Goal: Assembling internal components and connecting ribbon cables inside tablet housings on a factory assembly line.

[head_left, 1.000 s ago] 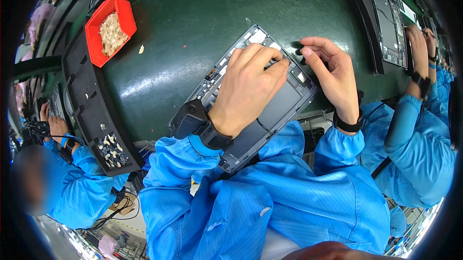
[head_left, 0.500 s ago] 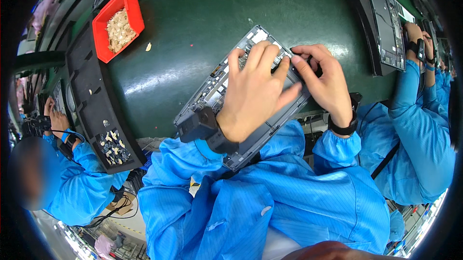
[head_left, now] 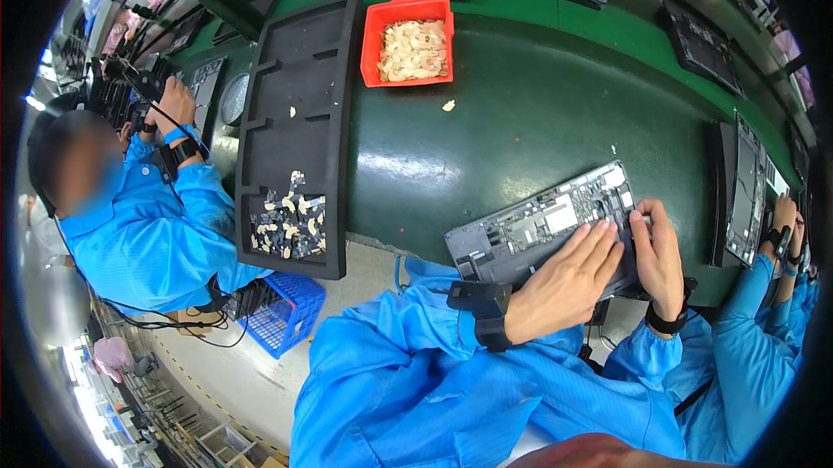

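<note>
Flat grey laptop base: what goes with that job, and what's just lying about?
In use:
- flat grey laptop base
- bare left hand
- bare right hand

Seemingly lying about, untouched:
- red plastic bin
- black rectangular tray
- pale loose scrap

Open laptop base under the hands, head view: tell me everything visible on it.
The open laptop base is a thin, dark grey slab, its inside facing up: an exposed circuit board with pale rectangular patches and small parts, and smooth dark panels on the near side. Casing looks like metal or plastic; can't tell. It lies slanted at the near edge of the green table, right end farther out. The left hand lies spread across its near right part; the right hand is at its right edge.
</note>
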Motion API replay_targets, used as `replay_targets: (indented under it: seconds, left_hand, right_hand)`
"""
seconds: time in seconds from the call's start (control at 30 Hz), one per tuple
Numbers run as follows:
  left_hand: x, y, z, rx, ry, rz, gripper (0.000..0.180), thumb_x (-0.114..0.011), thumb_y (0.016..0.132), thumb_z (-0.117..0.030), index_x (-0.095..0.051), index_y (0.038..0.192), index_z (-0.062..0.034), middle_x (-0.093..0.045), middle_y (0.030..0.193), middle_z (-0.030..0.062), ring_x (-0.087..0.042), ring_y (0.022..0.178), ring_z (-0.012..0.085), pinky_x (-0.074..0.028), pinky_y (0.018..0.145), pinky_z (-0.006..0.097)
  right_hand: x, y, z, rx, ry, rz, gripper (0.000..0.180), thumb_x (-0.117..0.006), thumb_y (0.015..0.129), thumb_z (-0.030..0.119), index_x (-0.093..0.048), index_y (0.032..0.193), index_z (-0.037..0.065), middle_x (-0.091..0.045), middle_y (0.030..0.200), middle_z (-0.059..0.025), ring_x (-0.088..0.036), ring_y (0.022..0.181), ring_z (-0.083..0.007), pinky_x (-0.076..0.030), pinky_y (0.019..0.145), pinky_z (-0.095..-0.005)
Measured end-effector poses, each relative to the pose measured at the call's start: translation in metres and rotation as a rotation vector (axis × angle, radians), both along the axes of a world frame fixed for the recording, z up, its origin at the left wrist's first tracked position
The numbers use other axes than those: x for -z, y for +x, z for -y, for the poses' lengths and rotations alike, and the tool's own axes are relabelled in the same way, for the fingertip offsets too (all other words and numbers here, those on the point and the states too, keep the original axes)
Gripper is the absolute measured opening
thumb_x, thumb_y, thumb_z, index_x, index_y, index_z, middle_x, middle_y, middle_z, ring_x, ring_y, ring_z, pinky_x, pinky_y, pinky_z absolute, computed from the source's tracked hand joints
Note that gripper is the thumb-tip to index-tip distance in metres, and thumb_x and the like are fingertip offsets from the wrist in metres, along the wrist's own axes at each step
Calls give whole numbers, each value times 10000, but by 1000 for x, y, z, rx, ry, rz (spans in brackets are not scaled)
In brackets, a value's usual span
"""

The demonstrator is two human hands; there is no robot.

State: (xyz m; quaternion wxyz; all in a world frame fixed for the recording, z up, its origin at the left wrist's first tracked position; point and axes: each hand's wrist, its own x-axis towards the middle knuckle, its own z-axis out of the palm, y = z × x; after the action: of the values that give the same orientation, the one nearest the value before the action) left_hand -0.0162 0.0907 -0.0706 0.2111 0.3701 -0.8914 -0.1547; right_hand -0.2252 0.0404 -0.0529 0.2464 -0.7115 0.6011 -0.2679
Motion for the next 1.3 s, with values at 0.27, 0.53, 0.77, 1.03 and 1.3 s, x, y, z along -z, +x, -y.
replay_targets:
  seconds: [0.27,0.53,0.77,1.03,1.3]
  left_hand:
    - [-24,29,1,137,155,-132,962,-829,824,-452,-445,1555,41,-533,1532,251,-428,1523,352,-199,1290,619]
    - [-8,113,6,-184,164,-417,661,-791,935,-370,-606,1493,-68,-681,1429,99,-601,1398,281,-217,1237,705]
    - [22,118,-1,-445,17,-398,217,-801,884,-188,-826,1097,-150,-801,1119,-15,-695,1223,173,-297,1239,592]
    - [15,113,5,-525,25,-316,214,-824,855,-187,-834,1068,-175,-796,1073,-48,-706,1153,154,-328,1194,530]
    - [14,106,10,-624,24,-244,163,-842,818,-210,-832,979,-230,-792,1030,-98,-712,1069,120,-370,1154,453]
  right_hand:
    - [-10,-10,8,147,348,553,204,-601,1095,189,-588,1258,67,-673,1095,-15,-571,990,-64,-438,861,-206]
    - [-83,-141,128,333,-129,190,484,-588,1101,292,-579,1478,-11,-647,1409,-89,-576,1300,-179,-395,1140,-282]
    - [-66,-230,319,461,-185,22,490,-603,1091,290,-604,1451,-44,-692,1364,-118,-624,1240,-205,-458,1087,-319]
    - [-18,-172,448,345,-297,-286,475,-629,1037,356,-713,1271,-49,-731,1258,-270,-695,1172,-398,-498,1035,-411]
    - [-51,-41,491,-67,-443,-916,772,-681,946,654,-722,1242,-58,-736,1198,-286,-701,1142,-439,-533,1029,-498]
